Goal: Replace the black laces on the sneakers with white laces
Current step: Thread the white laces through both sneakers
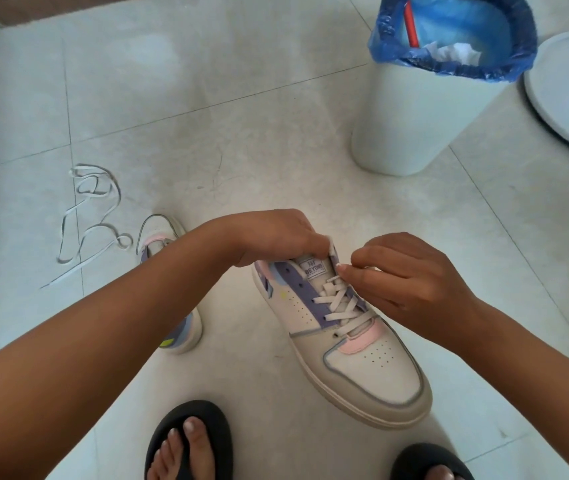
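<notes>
White bin stands far right on the tile floor, open room in the middle. Near sneaker is white-laced most of the way up; top eyelets look left. Second sneaker seems unlaced. Spare white lace lies left. Left hand and right hand each pinch a lace end at the tongue.

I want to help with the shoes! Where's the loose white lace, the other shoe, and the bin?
loose white lace (pixel 98 216), head view, on a loop of it lying on the floor.
other shoe (pixel 158 242), head view, on its heel collar.
bin (pixel 411 119), head view, on its white outer wall.
</notes>
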`<state>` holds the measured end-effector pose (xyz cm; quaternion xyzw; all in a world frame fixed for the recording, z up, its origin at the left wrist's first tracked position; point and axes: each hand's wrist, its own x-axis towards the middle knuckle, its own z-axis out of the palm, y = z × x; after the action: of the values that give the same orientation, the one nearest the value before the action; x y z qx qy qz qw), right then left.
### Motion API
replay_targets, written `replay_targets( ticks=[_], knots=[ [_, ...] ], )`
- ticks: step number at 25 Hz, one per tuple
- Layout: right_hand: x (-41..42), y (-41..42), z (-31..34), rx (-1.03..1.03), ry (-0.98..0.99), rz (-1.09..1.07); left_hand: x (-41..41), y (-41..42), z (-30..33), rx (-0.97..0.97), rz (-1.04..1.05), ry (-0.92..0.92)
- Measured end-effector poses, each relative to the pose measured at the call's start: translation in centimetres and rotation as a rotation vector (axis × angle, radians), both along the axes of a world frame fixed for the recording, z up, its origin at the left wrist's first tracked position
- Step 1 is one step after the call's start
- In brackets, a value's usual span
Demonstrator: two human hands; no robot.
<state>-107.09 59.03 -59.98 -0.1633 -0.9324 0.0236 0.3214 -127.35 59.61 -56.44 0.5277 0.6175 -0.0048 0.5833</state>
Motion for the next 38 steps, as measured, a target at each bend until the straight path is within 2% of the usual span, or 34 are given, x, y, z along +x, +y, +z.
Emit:
replay_targets(
  ticks=[12,18,24,33,38],
  knots=[
    [0.5,1.0,0.4,0.127,-0.045,-0.001,0.1,-0.1,0.5,0.002,0.087,0.034],
    [0.0,0.9,0.3,0.032,-0.023,0.014,-0.1,-0.4,0.5,0.010,0.144,0.050],
    [-0.2,1.3,-0.4,-0.167,0.000,-0.086,-0.1,-0.7,0.4,0.019,0.199,0.066],
    [-0.1,2.0,-0.1,0.001,-0.080,0.039,-0.2,-0.8,0.1,-0.001,0.252,0.052],
    [-0.3,1.5,-0.6,-0.162,-0.009,-0.057,-0.1,-0.9,-0.3,0.018,0.304,0.077]
  ],
)
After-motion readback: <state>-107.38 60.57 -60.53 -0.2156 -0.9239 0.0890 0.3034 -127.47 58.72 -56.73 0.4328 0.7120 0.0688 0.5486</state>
